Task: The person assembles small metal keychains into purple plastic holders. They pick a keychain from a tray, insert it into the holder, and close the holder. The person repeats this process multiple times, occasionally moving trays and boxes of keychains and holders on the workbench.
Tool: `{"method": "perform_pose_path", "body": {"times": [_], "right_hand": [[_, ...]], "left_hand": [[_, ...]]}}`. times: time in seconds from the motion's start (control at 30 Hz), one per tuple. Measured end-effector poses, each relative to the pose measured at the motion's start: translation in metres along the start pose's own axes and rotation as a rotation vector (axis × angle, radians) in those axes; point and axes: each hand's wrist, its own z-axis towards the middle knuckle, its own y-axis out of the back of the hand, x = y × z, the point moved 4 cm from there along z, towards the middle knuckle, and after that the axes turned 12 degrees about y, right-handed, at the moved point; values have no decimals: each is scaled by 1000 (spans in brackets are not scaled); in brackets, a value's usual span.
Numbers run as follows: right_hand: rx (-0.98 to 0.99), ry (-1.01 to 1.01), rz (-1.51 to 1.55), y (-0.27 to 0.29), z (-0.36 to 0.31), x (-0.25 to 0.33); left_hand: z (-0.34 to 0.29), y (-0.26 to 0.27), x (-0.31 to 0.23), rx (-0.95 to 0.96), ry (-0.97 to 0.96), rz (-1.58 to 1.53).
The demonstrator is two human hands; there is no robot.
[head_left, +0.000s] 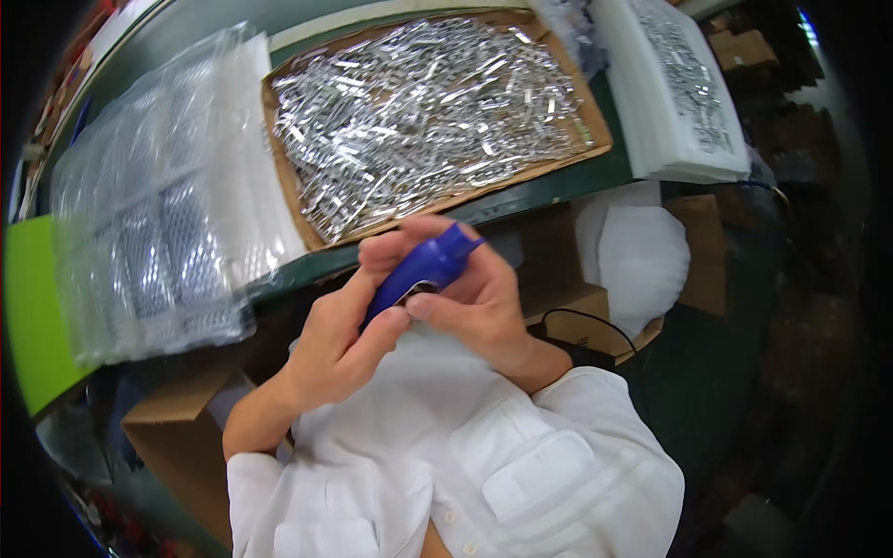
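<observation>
Close in front of my chest, both hands hold a small deep-blue bottle [430, 264] with a narrower neck, tilted so that the neck points up and to the right. My left hand [337, 346] wraps around its lower end, thumb lying along the near side. On the other side, the fingers of my right hand [482, 314] curl behind the bottle. The right thumb presses beside a dark, silver-rimmed oval on its face. My palms and fingers hide part of the bottle's body.
Beyond my hands, a shallow cardboard tray [309, 216] of many small shiny metal pieces lies on the green bench. Stacked clear plastic trays [153, 200] stand at left, white foam sheets [651, 112] at right. Below the bench are cardboard boxes [172, 418] and a white bag [642, 265].
</observation>
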Motion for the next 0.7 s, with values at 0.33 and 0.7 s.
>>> {"method": "perform_pose_path", "body": {"times": [0.33, 0.7], "right_hand": [[19, 16, -141, -8, -10, -4], [-8, 115, -535, -11, -7, -8]], "left_hand": [[0, -5, 11, 11, 64, -152], [11, -7, 14, -81, 25, -247]]}}
